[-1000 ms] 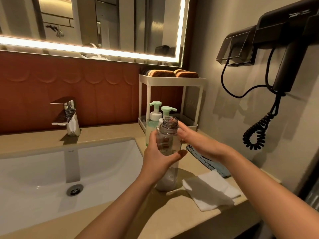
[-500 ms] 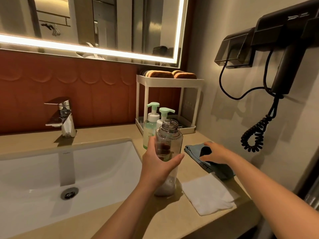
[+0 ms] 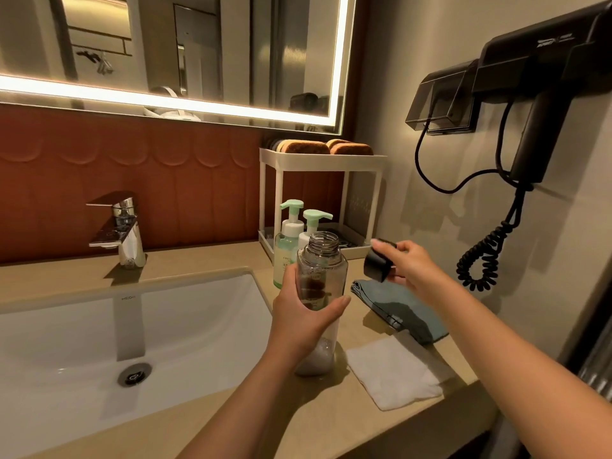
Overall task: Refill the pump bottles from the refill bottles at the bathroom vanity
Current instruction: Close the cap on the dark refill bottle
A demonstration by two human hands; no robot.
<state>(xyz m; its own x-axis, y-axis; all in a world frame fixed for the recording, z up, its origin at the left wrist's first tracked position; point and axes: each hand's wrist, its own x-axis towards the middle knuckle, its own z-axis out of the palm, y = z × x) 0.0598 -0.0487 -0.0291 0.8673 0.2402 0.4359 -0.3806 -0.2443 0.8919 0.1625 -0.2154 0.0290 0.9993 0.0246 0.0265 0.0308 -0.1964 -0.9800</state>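
A clear refill bottle with an open threaded neck stands on the beige vanity counter, a little pale liquid at its bottom. My left hand is wrapped around its middle. To the right of the neck, my right hand holds a black cap in the air. Just behind the clear bottle stand two pump bottles with mint-green pumps: a green-tinted one and a white one.
A white sink with a chrome tap fills the left. A white two-tier rack with sponges stands in the corner. A blue-grey cloth and a white cloth lie on the counter at right. A black hairdryer hangs on the wall.
My right hand left the bottle's neck, went down to the blue-grey cloth, and has now risen holding the black cap. My left hand has kept its hold on the clear bottle.
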